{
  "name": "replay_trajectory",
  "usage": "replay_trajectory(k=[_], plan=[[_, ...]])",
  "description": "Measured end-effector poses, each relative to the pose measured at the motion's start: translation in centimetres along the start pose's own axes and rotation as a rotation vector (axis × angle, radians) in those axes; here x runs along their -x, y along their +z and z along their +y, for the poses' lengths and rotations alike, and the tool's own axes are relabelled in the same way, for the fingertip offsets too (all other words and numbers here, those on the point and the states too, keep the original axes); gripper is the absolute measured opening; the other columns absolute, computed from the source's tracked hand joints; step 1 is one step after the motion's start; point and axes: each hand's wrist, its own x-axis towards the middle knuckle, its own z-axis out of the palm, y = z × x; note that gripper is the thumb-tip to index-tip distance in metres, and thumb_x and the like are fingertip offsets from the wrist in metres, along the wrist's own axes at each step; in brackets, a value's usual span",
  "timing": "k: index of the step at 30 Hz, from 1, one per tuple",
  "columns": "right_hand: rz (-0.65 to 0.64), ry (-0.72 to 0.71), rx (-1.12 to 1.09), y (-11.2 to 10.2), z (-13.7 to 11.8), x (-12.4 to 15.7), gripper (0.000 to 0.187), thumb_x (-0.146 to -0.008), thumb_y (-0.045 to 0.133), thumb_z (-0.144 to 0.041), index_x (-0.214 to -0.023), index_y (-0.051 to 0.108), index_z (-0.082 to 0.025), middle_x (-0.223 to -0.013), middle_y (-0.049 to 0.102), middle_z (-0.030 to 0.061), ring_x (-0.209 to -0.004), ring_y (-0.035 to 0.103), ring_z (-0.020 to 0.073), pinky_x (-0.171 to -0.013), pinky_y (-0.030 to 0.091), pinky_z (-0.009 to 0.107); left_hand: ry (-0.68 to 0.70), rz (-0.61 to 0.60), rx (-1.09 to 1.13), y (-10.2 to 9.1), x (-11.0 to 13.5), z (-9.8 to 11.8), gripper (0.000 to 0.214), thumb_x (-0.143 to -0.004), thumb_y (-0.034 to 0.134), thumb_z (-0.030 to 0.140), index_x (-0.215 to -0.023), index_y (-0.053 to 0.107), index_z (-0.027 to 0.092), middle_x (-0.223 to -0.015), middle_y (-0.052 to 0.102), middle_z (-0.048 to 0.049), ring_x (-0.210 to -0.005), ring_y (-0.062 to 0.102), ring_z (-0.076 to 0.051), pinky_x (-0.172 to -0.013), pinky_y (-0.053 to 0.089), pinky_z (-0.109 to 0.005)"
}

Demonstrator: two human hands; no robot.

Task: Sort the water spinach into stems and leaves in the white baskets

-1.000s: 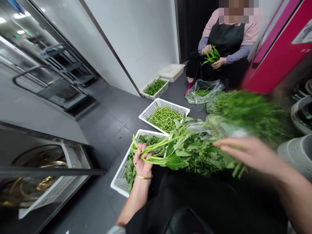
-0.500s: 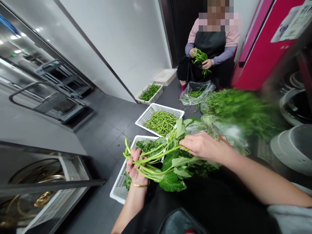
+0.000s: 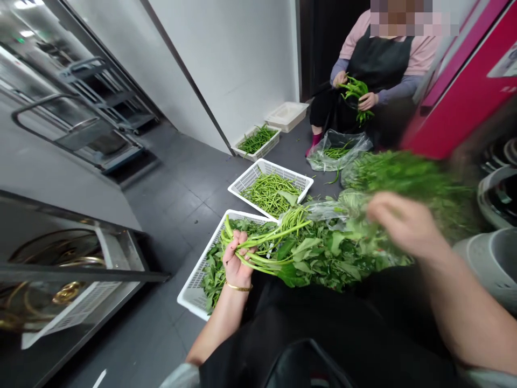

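Note:
My left hand (image 3: 238, 258), with a gold bracelet at the wrist, is closed around a bunch of long green stems (image 3: 278, 234). Their leafy ends point right over a heap of leafy greens (image 3: 323, 250). My right hand (image 3: 399, 221) is off to the right above the greens and plastic bags, apart from the bunch. Motion blurs its fingers, so whether it holds anything is unclear. Below the left hand stands a white basket (image 3: 194, 296) with leafy greens in it. Just behind it, another white basket (image 3: 242, 186) holds cut green stems (image 3: 270, 194).
A seated co-worker (image 3: 379, 59) handles long green peppers (image 3: 357, 94) over a clear plastic bag (image 3: 319, 153). A tray of green pods (image 3: 256, 140) and a pale lidded box (image 3: 286, 116) stand by the wall. Carts (image 3: 92, 124) and a metal rack (image 3: 133, 242) are left; a white bucket (image 3: 484, 264) is right.
My right hand has left the stems and moved right over the greens. The left hand keeps its hold on the bunch. The view has shifted a little.

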Motion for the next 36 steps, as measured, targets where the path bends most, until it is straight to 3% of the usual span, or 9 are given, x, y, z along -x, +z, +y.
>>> replay_trajectory(k=[7, 11, 14, 17, 19, 24, 26, 30, 36], plan=[[-0.461, -0.373, 0.189, 7.1, -4.5, -2.4, 0.032, -0.093, 0.041, -0.03, -0.075, 0.061, -0.014, -0.069, 0.061, 0.0063, -0.056, 0.051, 0.012, -0.051, 0.031, 0.024, -0.041, 0.034, -0.017, 0.9, 0.6, -0.7, 0.022, -0.068, 0.063, 0.011, -0.07, 0.042, 0.017, -0.062, 0.041, 0.0065, -0.039, 0.03, 0.0, -0.037, 0.032, -0.011], [-0.547, -0.1, -0.201, 8.6, -2.4, -1.1, 0.032, -0.09, 0.043, -0.032, -0.073, 0.062, -0.014, -0.066, 0.06, 0.0027, -0.059, 0.051, 0.0111, -0.058, 0.037, 0.023, -0.133, 0.089, -0.109, 0.5, 0.9, -1.5, 0.024, -0.068, 0.064, 0.014, -0.067, 0.041, 0.017, -0.062, 0.04, 0.0056, -0.041, 0.033, -0.001, -0.037, 0.032, -0.012], [-0.778, 0.191, -0.429, 8.7, -2.1, 0.3, 0.028, -0.081, 0.057, -0.041, -0.077, 0.065, -0.014, -0.068, 0.061, -0.0008, -0.059, 0.051, 0.01, -0.057, 0.038, 0.022, -0.072, 0.019, -0.187, 0.2, 0.8, -1.5, 0.026, -0.064, 0.069, 0.018, -0.066, 0.043, 0.017, -0.062, 0.043, 0.0052, -0.04, 0.035, -0.002, -0.037, 0.033, -0.014], [-0.927, 0.18, -0.521, 8.5, -2.9, 1.0, 0.029, -0.08, 0.058, -0.04, -0.074, 0.067, -0.014, -0.063, 0.06, -0.0022, -0.057, 0.05, 0.0091, -0.058, 0.038, 0.022, 0.044, -0.114, -0.317, 0.5, 0.5, -0.6, 0.026, -0.059, 0.074, 0.021, -0.064, 0.048, 0.018, -0.059, 0.048, 0.0035, -0.042, 0.042, -0.006, -0.043, 0.04, -0.021], [-0.797, 0.174, -0.537, 8.1, -2.9, 0.9, 0.028, -0.082, 0.055, -0.037, -0.069, 0.066, -0.015, -0.063, 0.061, -0.0009, -0.059, 0.052, 0.0102, -0.06, 0.04, 0.023, 0.093, -0.181, -0.396, 0.8, 0.4, 0.0, 0.025, -0.056, 0.076, 0.021, -0.064, 0.052, 0.018, -0.059, 0.052, 0.0013, -0.048, 0.048, -0.01, -0.048, 0.043, -0.025], [0.196, 0.529, -0.487, 4.7, 0.8, 0.8, 0.033, -0.086, 0.047, -0.042, -0.062, 0.054, -0.021, -0.057, 0.053, -0.0003, -0.047, 0.046, 0.0119, -0.047, 0.037, 0.025, 0.14, -0.143, -0.435, 0.8, 0.9, 0.5, 0.026, -0.053, 0.08, 0.019, -0.061, 0.056, 0.017, -0.06, 0.056, -0.0019, -0.055, 0.052, -0.015, -0.057, 0.045, -0.031], [0.284, 0.478, -0.363, 2.6, 1.7, 1.0, 0.034, -0.088, 0.044, -0.042, -0.06, 0.05, -0.022, -0.056, 0.05, 0.0003, -0.048, 0.046, 0.0135, -0.049, 0.038, 0.028, 0.13, -0.125, -0.449, 0.6, 1.2, 0.6, 0.026, -0.051, 0.082, 0.019, -0.059, 0.057, 0.017, -0.059, 0.056, -0.0026, -0.055, 0.052, -0.016, -0.059, 0.044, -0.033], [-0.071, 0.074, 0.031, 1.4, -1.0, 0.8, 0.03, -0.088, 0.049, -0.042, -0.066, 0.052, -0.022, -0.067, 0.057, 0.0042, -0.06, 0.053, 0.0163, -0.056, 0.04, 0.029, 0.171, -0.289, -0.588, 0.9, 1.5, 0.8, 0.019, -0.056, 0.08, 0.022, -0.06, 0.061, 0.018, -0.059, 0.059, -0.005, -0.057, 0.054, -0.018, -0.061, 0.042, -0.035], [-0.615, -0.341, 0.306, 7.9, -5.3, -0.8, 0.022, -0.091, 0.047, -0.029, -0.083, 0.062, -0.015, -0.074, 0.06, 0.0065, -0.059, 0.053, 0.0136, -0.049, 0.03, 0.025, 0.193, -0.435, -0.662, 1.6, 1.5, 0.9, 0.015, -0.063, 0.077, 0.026, -0.061, 0.063, 0.019, -0.058, 0.061, -0.0054, -0.055, 0.054, -0.018, -0.062, 0.043, -0.036]])
